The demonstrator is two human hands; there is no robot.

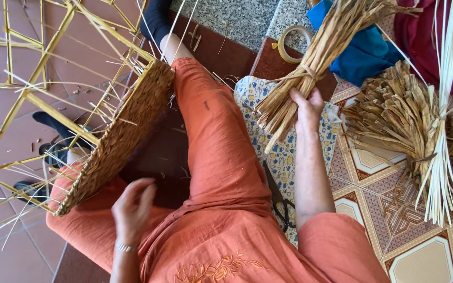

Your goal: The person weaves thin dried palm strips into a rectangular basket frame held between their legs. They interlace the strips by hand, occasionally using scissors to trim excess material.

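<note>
My right hand (306,107) grips a tied bundle of dried straw-coloured leaf strips (310,57) near its binding, beside my right leg. My left hand (132,207) hovers, fingers apart and slightly blurred, just under the lower edge of a partly woven basket (124,133). The basket's woven panel leans on my left knee, and its bare yellow frame (32,89) with loose thin reeds reaches out to the left. I sit with both legs in orange trousers (216,157) stretched forward.
Black scissors (279,196) lie on a patterned cloth (284,157) by my right thigh. A second bundle of dried strips (394,112) and pale reeds (441,131) lie on the patterned tiles at right. A tape roll (292,44), blue cloth (365,52) and dark red cloth (431,31) are beyond.
</note>
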